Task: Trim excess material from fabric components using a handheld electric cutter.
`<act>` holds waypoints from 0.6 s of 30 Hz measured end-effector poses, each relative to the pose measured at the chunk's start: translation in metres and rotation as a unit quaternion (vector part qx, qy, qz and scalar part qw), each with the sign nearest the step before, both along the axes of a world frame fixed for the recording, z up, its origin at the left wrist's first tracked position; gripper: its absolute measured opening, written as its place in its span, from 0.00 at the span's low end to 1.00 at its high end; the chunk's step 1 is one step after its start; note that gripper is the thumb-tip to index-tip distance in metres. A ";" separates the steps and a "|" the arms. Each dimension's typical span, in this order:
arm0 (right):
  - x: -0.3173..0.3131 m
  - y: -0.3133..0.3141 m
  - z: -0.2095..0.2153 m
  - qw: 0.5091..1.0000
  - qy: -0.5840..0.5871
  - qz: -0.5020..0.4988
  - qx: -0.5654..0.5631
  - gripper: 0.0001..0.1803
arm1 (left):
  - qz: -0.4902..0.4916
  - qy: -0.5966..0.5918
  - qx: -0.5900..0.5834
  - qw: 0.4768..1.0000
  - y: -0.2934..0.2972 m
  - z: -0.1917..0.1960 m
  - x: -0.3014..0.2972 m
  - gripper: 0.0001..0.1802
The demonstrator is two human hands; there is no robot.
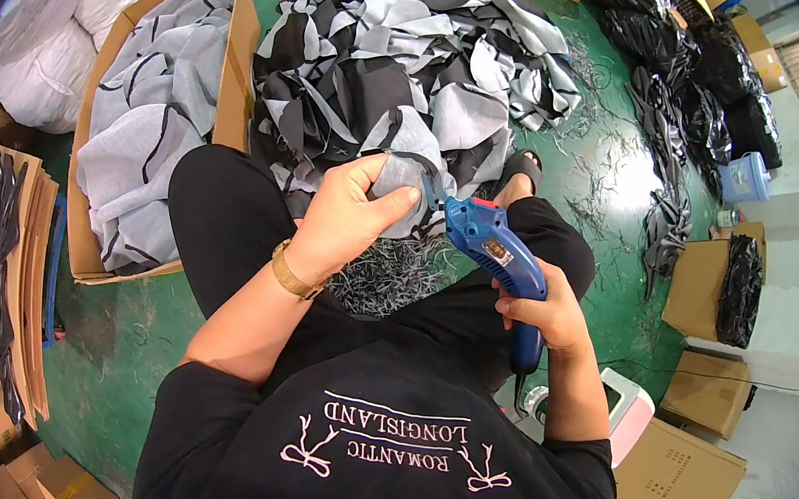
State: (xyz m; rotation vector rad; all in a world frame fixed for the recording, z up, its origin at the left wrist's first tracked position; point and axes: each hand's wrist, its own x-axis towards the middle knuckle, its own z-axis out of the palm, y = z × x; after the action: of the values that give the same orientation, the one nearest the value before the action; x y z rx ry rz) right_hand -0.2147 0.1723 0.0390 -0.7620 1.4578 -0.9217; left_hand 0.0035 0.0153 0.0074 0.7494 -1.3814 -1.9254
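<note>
Green floor under us, our left hand (345, 221) pinches a grey fabric piece (401, 170) while our right hand (541, 310) grips the blue cutter (493, 255), trimming its edge, which needs steady guiding.

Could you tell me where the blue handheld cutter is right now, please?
In the head view, the blue handheld cutter is right of centre, gripped by the right hand, its tip meeting the grey fabric piece held by the left hand.

Fabric heap (395, 58) blocks ahead; cardboard box (235, 69) left; green floor (601, 172) open right.

Left hand (347, 218) raised with fingers pinched closed; right hand (541, 310) lower, fist wrapped tight, forearm bent.
</note>
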 end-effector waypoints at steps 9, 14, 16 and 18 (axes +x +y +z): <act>-0.007 0.009 -0.005 0.999 -0.026 0.031 0.016 0.21 | -0.005 -0.035 0.023 0.999 0.001 0.008 0.000 0.07; -0.004 0.014 -0.007 1.000 -0.020 0.014 0.007 0.21 | -0.003 -0.013 0.023 1.000 0.004 0.002 -0.003 0.08; -0.005 0.016 -0.007 0.999 -0.032 0.008 0.006 0.21 | -0.013 -0.033 -0.010 0.999 0.006 0.006 -0.002 0.07; -0.006 0.016 -0.006 0.999 -0.032 0.011 0.007 0.21 | -0.008 -0.029 -0.024 0.999 0.008 0.008 -0.004 0.07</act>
State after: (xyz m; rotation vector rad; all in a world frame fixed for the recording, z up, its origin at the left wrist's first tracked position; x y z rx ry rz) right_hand -0.2210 0.1886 0.0332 -0.7305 1.3963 -0.9110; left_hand -0.0005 0.0235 0.0153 0.7790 -1.4682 -1.8899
